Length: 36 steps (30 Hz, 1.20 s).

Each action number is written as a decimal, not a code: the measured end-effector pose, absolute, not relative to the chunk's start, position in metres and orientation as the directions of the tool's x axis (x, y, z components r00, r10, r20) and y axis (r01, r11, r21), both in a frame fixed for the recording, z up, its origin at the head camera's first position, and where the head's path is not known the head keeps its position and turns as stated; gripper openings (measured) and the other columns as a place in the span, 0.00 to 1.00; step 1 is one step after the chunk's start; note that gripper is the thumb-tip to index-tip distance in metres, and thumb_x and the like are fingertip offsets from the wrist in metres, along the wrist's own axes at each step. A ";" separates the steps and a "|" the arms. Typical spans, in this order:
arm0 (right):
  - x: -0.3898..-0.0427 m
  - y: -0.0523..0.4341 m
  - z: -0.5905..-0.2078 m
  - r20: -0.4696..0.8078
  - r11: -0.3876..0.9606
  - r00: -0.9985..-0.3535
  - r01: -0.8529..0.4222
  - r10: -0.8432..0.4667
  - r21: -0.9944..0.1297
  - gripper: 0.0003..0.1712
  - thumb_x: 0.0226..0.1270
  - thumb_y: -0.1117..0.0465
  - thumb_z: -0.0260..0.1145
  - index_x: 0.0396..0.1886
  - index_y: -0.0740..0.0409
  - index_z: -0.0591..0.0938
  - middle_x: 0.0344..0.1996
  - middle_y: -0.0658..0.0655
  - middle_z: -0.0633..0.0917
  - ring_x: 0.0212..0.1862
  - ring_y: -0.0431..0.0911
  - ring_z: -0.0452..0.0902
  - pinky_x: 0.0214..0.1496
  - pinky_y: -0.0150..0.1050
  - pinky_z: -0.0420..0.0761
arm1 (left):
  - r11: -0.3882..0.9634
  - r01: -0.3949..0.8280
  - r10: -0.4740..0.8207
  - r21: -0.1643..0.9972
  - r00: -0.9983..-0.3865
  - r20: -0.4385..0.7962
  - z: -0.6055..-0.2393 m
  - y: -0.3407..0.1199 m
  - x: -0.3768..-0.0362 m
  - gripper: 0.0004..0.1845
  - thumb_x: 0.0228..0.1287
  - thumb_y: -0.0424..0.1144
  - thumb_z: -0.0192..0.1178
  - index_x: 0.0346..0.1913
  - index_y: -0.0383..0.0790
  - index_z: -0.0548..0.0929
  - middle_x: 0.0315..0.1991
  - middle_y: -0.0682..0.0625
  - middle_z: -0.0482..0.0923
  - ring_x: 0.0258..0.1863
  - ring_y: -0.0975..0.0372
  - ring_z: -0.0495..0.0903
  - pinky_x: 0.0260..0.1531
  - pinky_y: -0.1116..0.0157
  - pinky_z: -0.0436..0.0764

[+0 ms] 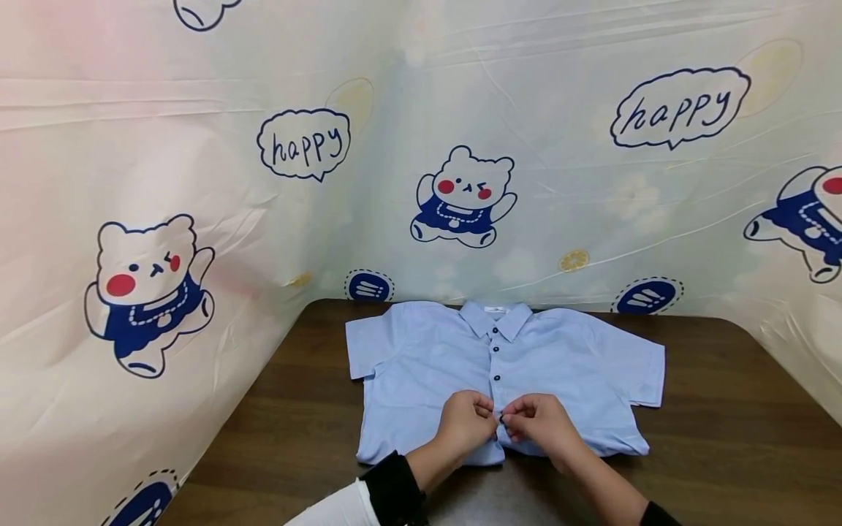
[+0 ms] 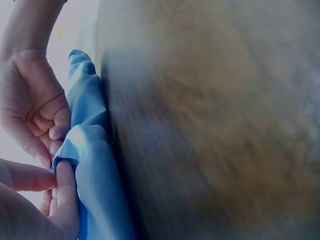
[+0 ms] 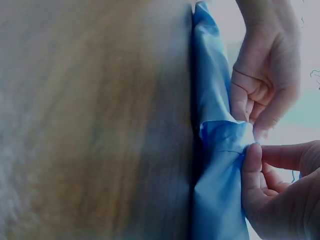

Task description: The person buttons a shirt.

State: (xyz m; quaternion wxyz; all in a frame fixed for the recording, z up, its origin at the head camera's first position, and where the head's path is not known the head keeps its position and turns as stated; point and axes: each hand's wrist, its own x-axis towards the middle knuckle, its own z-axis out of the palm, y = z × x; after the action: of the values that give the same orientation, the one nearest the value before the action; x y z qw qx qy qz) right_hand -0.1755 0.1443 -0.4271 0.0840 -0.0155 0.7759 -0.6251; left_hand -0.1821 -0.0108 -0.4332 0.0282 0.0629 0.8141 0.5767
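Note:
A light blue short-sleeved shirt (image 1: 427, 358) lies spread on the table, its collar at the far side. Dark buttons (image 1: 496, 378) run down its front placket. Near the lower hem, my left hand (image 1: 467, 422) pinches one edge of the placket between thumb and fingers. Opposite it, my right hand (image 1: 541, 424) pinches a dark button (image 1: 502, 419) at its fingertips. In the left wrist view the shirt's hem (image 2: 92, 145) is lifted into a fold at the fingers. The right wrist view shows the fingertips of both hands meeting at the raised cloth (image 3: 225, 137); the buttonhole is hidden.
The brown wooden table (image 1: 289, 431) extends on both sides of the shirt. Behind and to the left hangs a pale curtain (image 1: 559, 212) printed with bears and the word "happy", reaching down to the table's back edge.

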 end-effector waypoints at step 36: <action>-0.142 0.304 -0.434 0.181 0.742 -0.773 -0.635 -0.608 -0.216 0.15 0.50 0.75 0.70 0.28 0.51 0.80 0.23 0.38 0.79 0.26 0.30 0.69 0.24 0.36 0.75 | 0.632 0.751 0.748 0.189 -0.655 0.104 -0.414 -0.187 -0.179 0.14 0.44 0.27 0.66 0.21 0.48 0.74 0.19 0.63 0.68 0.20 0.71 0.67 0.20 0.71 0.68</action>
State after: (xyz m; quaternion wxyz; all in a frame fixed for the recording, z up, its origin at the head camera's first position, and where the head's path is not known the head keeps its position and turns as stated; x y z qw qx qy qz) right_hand -0.1425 0.3044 -0.4340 -0.0492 -0.3334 0.9320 -0.1334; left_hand -0.1791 -0.1872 -0.4145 -0.0077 0.4150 0.9034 0.1082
